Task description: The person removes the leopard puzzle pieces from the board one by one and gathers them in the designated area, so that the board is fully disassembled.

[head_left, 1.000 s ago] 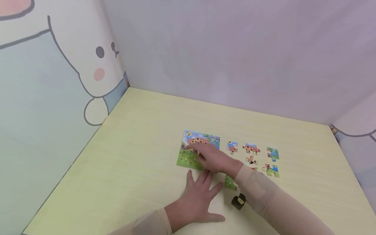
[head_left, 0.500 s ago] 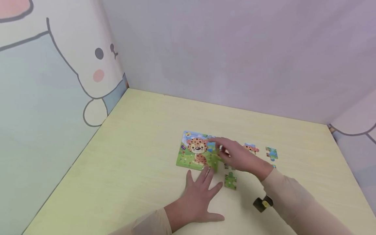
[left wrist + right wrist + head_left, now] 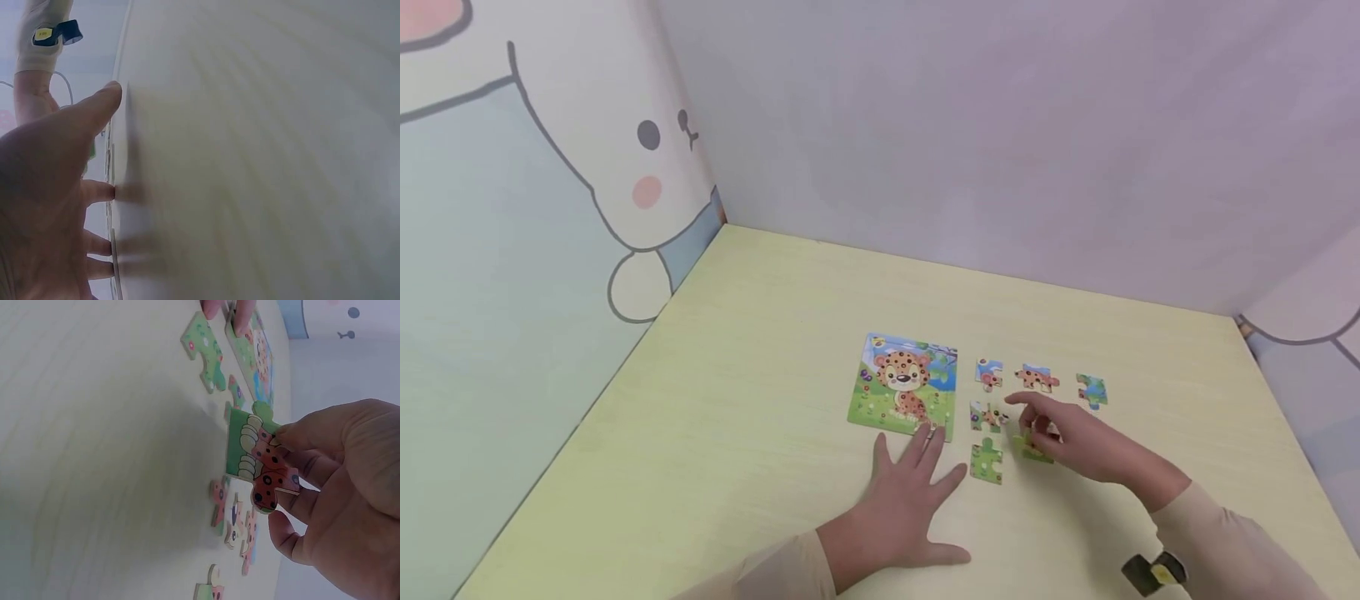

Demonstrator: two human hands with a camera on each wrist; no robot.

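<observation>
My right hand pinches a jigsaw piece between thumb and fingers, held above the table to the right of the green corner piece. Green grass, pale paws and red-orange spotted fur are printed on it. My left hand lies with fingers spread, and its fingertips touch the lower edge of the picture board, which shows a spotted leopard cub on grass. In the left wrist view, the left thumb stands apart from the fingers.
Loose jigsaw pieces lie right of the board: one with grass and spots, a sky piece with an ear, a spotted piece and a blue-green piece. A purple-grey wall rises behind the table.
My right hand has moved rightward from over the picture board to the loose pieces. Half a second ago a green piece showed under its fingers. The left hand has stayed in place.
</observation>
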